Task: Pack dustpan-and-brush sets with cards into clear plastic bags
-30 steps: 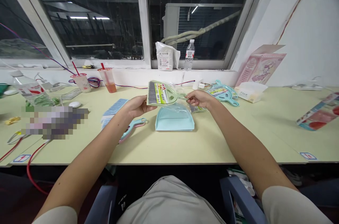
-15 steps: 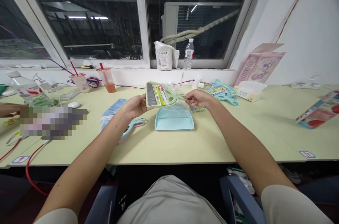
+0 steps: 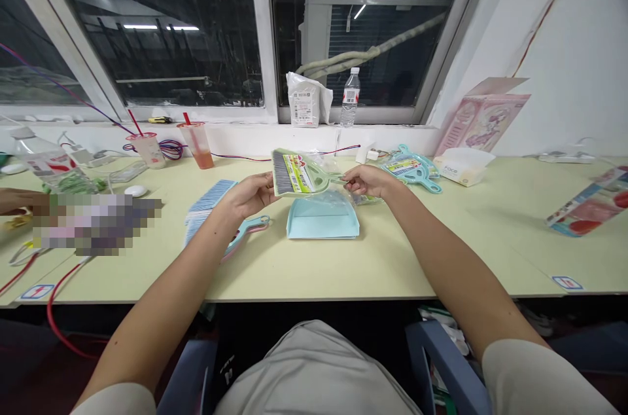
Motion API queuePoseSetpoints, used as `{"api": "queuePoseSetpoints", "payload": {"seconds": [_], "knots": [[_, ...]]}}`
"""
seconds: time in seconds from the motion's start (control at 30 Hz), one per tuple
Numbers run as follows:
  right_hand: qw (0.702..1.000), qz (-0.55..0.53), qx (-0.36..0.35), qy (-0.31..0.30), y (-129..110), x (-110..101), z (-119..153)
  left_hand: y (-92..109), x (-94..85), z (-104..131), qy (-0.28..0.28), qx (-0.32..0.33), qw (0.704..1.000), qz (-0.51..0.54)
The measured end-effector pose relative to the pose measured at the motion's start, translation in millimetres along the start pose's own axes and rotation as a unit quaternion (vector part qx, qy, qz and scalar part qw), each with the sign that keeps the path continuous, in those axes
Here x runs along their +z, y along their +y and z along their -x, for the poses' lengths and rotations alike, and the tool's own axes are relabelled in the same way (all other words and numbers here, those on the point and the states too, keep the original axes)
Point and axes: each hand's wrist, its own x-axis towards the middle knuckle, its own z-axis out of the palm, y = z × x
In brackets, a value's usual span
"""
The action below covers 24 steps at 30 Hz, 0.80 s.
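A green dustpan and brush set (image 3: 316,174) with grey bristles and a yellow-green label is held level above the table. My left hand (image 3: 252,196) grips its bristle end, and my right hand (image 3: 366,180) is closed on the handle. Below it a light blue dustpan (image 3: 322,220) lies on the table, its back part under clear plastic. Blue-bristled brushes (image 3: 209,202) with blue and pink handles lie left of it, partly behind my left forearm. Behind my right hand lies a blue set (image 3: 412,168) with a label.
Two drink cups (image 3: 197,145) with red straws, a white mouse (image 3: 136,191) and a large bottle (image 3: 44,156) stand or lie at the left. Another person's hand (image 3: 22,201) is at the far left. A tissue pack (image 3: 464,165) and a carton (image 3: 591,202) are at the right.
The green set has turned slightly, showing its label more toward the camera, and shifted a little right at the bristle end. Both hands keep their hold.
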Motion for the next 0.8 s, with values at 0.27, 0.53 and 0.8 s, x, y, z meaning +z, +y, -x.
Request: {"api": "queuePoseSetpoints", "payload": {"seconds": [0.27,0.53,0.8], "knots": [[1.0,0.0,-0.008,-0.006,3,-1,-2,-5,5.5,1,-0.001,0.018,1.0,-0.005],[0.999,0.017,-0.02,-0.033,6,-17,-3,0,2.5,-1,0.12,0.099,0.987,-0.034],[0.995,0.072,-0.026,-0.07,4,-17,1,-9,-7.2,-10,0.134,0.096,0.981,-0.106]]}}
